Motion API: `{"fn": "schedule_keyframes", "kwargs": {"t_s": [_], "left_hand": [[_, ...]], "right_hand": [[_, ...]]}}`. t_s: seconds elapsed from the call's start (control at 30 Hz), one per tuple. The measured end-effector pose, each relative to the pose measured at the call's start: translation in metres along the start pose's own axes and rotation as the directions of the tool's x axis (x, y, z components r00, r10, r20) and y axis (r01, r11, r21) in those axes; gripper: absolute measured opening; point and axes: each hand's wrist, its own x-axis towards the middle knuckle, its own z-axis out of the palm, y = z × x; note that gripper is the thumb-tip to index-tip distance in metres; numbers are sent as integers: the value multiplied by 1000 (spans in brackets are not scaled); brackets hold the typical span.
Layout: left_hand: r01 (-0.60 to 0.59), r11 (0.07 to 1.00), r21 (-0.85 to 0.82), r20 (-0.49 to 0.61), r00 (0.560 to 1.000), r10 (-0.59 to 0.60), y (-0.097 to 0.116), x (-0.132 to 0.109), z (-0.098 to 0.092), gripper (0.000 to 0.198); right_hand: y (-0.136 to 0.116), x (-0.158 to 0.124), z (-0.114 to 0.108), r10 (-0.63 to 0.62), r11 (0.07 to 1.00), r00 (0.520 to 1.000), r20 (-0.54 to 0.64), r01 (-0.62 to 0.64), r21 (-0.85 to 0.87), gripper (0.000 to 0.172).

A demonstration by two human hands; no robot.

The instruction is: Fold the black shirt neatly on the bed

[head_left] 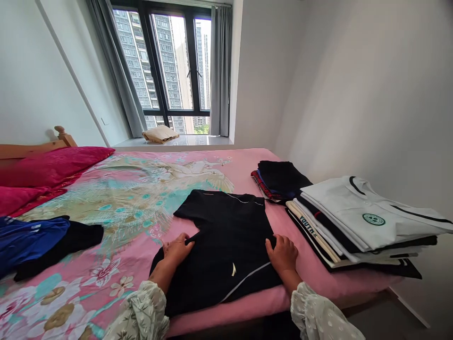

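Observation:
A black T-shirt point(226, 236) with thin grey piping and a small pale logo lies spread near the front edge of the bed, its right side folded in. My left hand point(177, 250) is at its left side below the sleeve, thumb and fingers closed on the cloth. On the opposite edge, my right hand point(283, 255) has its fingers curled around the folded side. The fingertips of both hands are partly hidden.
To the right stands a tall stack of folded shirts point(354, 226), a white one on top. Behind it sits a smaller pile of dark folded clothes point(283, 177). Blue and black garments point(46, 243) lie loosely at left, near red pillows point(53, 165). A floral sheet point(141, 189) covers the bed.

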Motion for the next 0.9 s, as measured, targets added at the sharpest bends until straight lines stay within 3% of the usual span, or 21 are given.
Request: {"fn": "schedule_keyframes", "kwargs": {"t_s": [0.13,0.27,0.43,0.6,0.7,0.8,0.9], "left_hand": [[-31,999,-25,42,999,32,-7,-17,-3,33],[-82,996,-36,48,995,83,-14,-46,-6,36],[-167,985,-48,83,982,170,-34,-97,-8,31],[-222,965,-143,137,961,241,-48,-134,-13,30],[-146,954,-261,106,978,179,-43,-125,-22,38],[1,885,-465,70,997,36,-34,-94,-26,37],[129,793,-595,101,991,-85,-26,-60,-22,38]], "right_hand": [[-2,-1,-7,-13,1000,999,31,12,29,30],[-2,-3,-22,-27,1000,986,162,28,-3,41],[21,-25,-47,-66,998,894,442,61,24,44],[51,-50,-67,-81,994,828,555,29,102,48],[52,-38,-70,-34,987,862,506,-49,151,53],[41,-7,-59,-34,980,929,369,-41,194,57],[27,22,-38,46,985,948,315,-95,142,59]]}}
